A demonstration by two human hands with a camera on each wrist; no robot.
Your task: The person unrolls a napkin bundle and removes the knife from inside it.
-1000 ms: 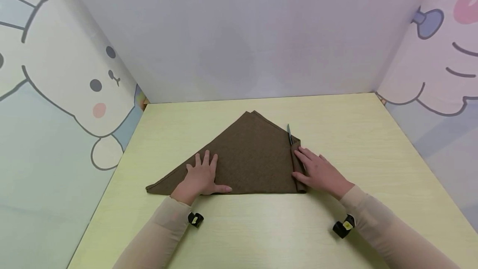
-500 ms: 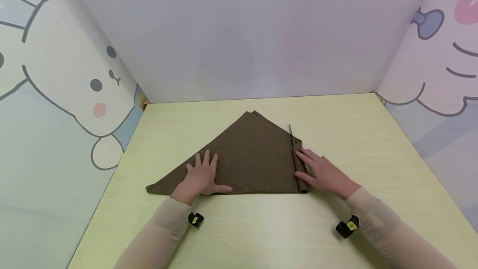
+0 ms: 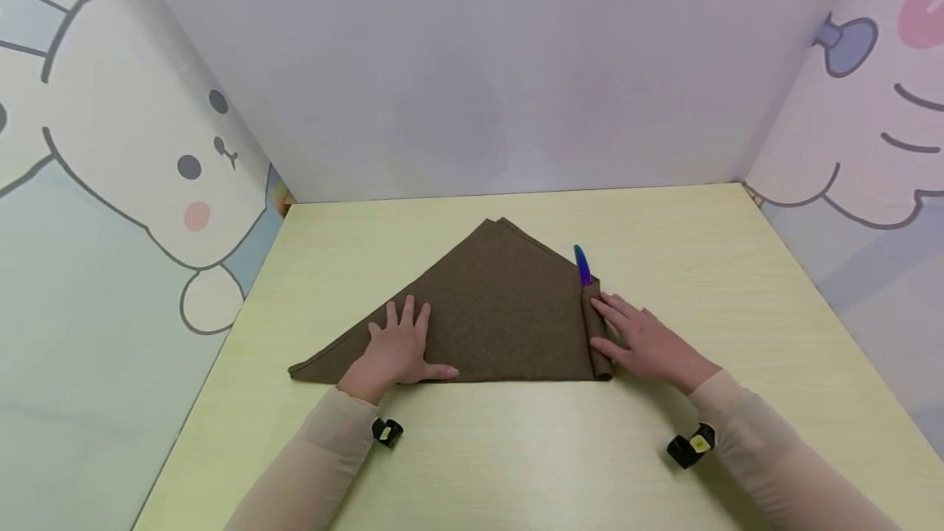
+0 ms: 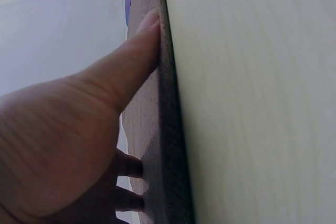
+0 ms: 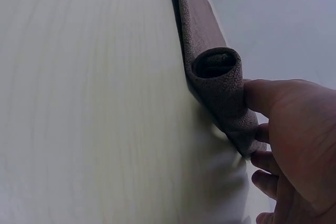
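A brown cloth, folded to a rough triangle, lies on the table, its right end wound into a narrow roll. From the far end of that roll sticks the blue-purple blade of a table knife; its rest is hidden inside. My left hand lies spread on the left part of the cloth, the thumb along the near edge. At the right side of the roll, thumb and fingertips of my right hand touch it with extended fingers. In the right wrist view the near end of the roll shows a hollow spiral.
The pale wooden table extends around the cloth on all sides. A plain light wall stands behind it, and side panels with cartoon drawings flank it. Black wrist cameras sit under both forearms.
The right hand and the roll have shifted slightly to the right. The knife blade has turned from edge-on to showing its flat coloured face. My left hand has stayed put.
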